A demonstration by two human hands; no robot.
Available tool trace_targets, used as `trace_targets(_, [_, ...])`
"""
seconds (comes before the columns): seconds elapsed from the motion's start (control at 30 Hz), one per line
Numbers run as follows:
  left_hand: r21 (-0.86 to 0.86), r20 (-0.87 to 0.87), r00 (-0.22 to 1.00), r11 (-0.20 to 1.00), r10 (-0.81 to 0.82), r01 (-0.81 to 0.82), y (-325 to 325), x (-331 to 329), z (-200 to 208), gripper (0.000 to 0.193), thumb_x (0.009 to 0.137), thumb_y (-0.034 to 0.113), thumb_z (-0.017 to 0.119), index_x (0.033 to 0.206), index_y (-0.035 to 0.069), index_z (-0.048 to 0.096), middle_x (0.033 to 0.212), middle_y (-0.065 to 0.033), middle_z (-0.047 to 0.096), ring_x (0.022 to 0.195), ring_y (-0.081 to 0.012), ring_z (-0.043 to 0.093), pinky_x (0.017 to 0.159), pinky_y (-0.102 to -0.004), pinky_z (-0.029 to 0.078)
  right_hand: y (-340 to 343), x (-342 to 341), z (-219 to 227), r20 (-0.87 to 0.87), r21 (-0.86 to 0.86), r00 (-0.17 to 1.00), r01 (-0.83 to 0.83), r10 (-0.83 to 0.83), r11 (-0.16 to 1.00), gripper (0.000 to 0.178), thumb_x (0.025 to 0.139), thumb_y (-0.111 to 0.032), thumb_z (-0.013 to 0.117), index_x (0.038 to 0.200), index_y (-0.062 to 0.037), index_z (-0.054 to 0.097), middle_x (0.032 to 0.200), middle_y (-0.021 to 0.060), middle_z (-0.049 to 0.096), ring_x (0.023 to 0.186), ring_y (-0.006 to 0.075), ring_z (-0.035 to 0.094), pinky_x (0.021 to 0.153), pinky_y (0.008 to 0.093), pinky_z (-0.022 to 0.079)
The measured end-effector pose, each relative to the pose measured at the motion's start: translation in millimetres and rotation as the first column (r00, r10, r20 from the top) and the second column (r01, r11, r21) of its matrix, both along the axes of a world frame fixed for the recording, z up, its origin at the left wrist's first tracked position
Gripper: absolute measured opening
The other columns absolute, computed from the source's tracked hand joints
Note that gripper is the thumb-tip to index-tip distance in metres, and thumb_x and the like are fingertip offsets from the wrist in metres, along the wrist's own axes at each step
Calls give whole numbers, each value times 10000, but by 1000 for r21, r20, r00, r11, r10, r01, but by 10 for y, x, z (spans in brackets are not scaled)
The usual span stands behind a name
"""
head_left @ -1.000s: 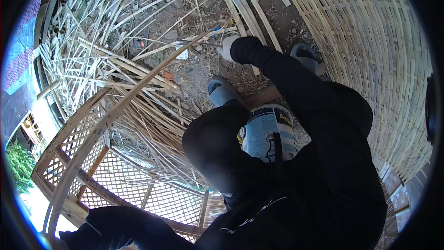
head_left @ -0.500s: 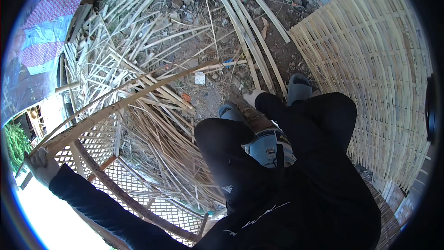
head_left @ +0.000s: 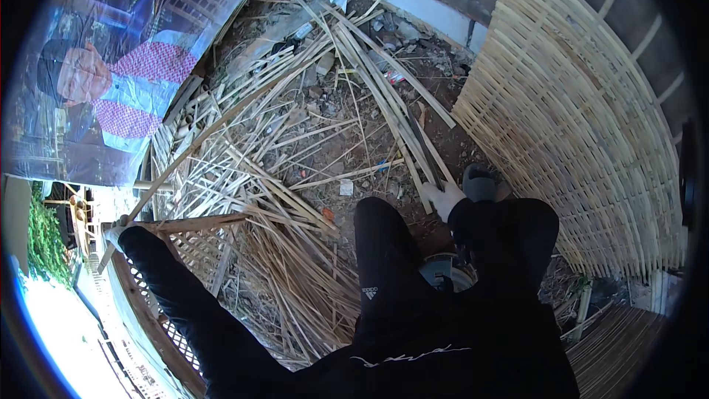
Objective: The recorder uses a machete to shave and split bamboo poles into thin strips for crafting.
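Note:
At the left, my left hand (head_left: pixel 117 232) is closed around a long bamboo strip (head_left: pixel 193 146). The strip slants up and away over the pile, and its short end sticks out below my fist. In front of my right knee, my right hand (head_left: pixel 444 199) has its fingers closed at the near ends of several long bamboo strips (head_left: pixel 395 109) lying on the ground; exactly how many it grips is partly hidden. Below my left hand is a wooden frame with woven lattice (head_left: pixel 199 245). Between my legs sits a rounded grey object (head_left: pixel 445 272), partly covered.
Loose split bamboo (head_left: pixel 295 251) covers the dirt at left and centre. A large woven bamboo panel (head_left: pixel 565 118) leans along the right side. A printed plastic banner (head_left: pixel 81 125) hangs at the far left. A low pale wall (head_left: pixel 421 9) runs along the back.
The view has shifted, showing more of the banner and back wall. The strip in my left hand now lies at a steeper slant. My right hand has come onto the strip ends.

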State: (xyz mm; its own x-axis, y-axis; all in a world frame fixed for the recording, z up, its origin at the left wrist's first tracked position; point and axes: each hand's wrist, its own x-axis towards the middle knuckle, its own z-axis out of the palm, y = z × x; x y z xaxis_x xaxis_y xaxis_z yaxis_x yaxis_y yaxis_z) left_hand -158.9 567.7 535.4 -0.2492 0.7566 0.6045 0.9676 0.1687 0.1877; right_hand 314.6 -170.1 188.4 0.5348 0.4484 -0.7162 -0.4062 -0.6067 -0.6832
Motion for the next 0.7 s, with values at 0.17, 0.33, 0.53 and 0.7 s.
trace_targets(0.17, [577,807,-126,725,-577,376,-694,651,-711,236,984,135,579,812,76,428,692,-3,492,574,-148,498,562,-262,456,-843,-366,564,-250,299,904,412,-346,861,239,1005,-345,664,904,-139,598,595,-45,469,433,112,422,425,312,331])
trace_targets(0.33, [633,609,-753,725,-249,271,-2417,1471,-1041,392,1041,321,614,748,159,412,606,66,318,473,-97,232,443,-266,250,-1486,-443,920,-474,481,798,589,-372,649,261,1037,-315,606,832,-204,489,547,-99,315,379,55,284,375,267,204])
trace_targets(0.53, [782,467,-860,552,-208,291,-3980,2210,-816,364,1045,342,642,799,184,425,644,68,323,498,-85,238,452,-269,222,-2183,-661,1057,-581,508,779,574,-237,643,294,1052,-424,589,876,-198,524,598,-113,267,432,43,253,408,245,223])
trace_targets(0.7, [808,446,-888,475,-106,349,-4384,2652,-525,359,1029,341,673,829,180,423,647,61,342,488,-71,251,456,-259,235,-2367,-1325,839,-385,420,849,510,-361,751,177,1061,-308,568,1097,-135,566,640,-76,317,474,70,322,445,263,313])
